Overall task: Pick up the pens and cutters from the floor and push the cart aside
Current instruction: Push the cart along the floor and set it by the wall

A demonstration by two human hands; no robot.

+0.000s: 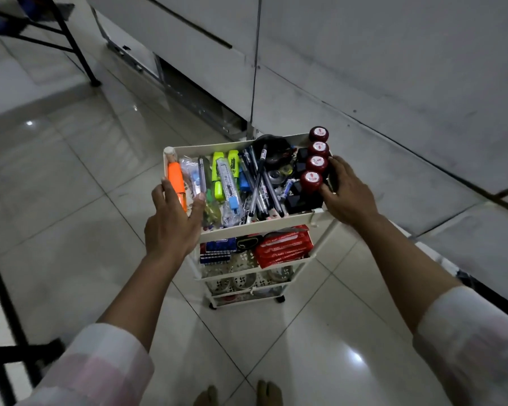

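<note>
Cart [208, 149], white, tiered, on tiled floor [71, 177] | top tray: pens [263, 183], cutters [228, 183], orange cutter [175, 177] between both hands | left hand [172, 221] grips near-left rim, fingers curled | right hand [349, 194] grips right rim beside red-capped bottles [316, 164]

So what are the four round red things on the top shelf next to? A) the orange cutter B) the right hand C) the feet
B: the four red round caps line the cart's right edge, where the right hand grips; the orange cutter lies opposite.
</note>
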